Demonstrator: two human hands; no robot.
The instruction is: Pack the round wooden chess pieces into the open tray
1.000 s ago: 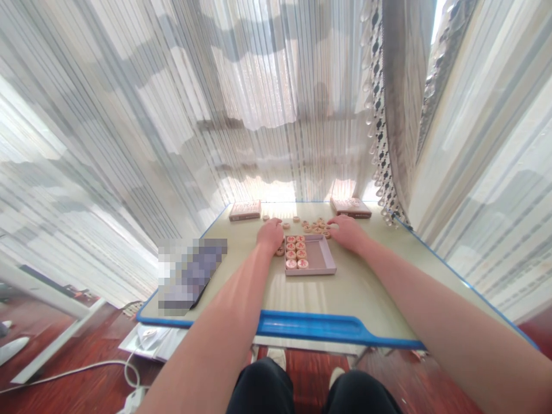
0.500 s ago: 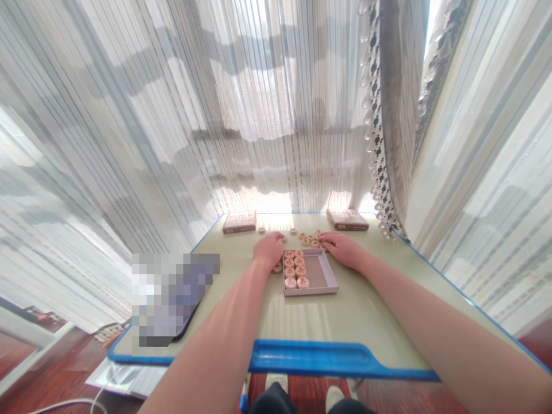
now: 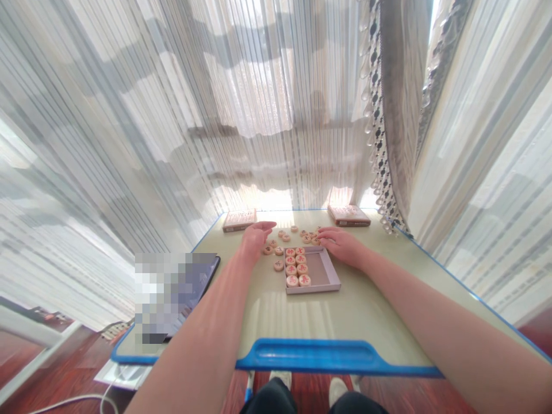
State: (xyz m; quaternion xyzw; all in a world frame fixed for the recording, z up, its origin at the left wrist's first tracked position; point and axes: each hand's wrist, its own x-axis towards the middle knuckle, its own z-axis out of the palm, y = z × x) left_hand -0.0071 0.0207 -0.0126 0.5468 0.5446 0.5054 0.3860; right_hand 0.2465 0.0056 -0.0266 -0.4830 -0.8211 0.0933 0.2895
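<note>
A shallow open box [image 3: 333,275] sits mid-table. Two columns of red-marked xiangqi pieces [image 3: 302,269] fill its left side; the right side shows bare bottom. My left hand [image 3: 256,237] is beyond the box's left side, its fingers stretched out to the right above the table, with nothing visible in them. Below and beside it lie loose pieces with dark marks [image 3: 279,265]. Just past the box's far right corner, my right hand [image 3: 342,244] has its fingers extended and apart, their tips at a cluster of loose pieces [image 3: 306,238]. Whether they touch one is unclear.
Two flat boxes [image 3: 239,220] [image 3: 349,215] lie at the table's far corners. A tablet-like device [image 3: 190,293], partly pixelated, rests at the left. Blue edging with a molded tray [image 3: 314,355] runs along the near side. Sheer curtains [image 3: 276,103] hang behind the table.
My left hand has moved away from the box's left wall, up and to the left, and its fingers have straightened. Several loose pieces beside the box are uncovered. My right hand stays near the cluster.
</note>
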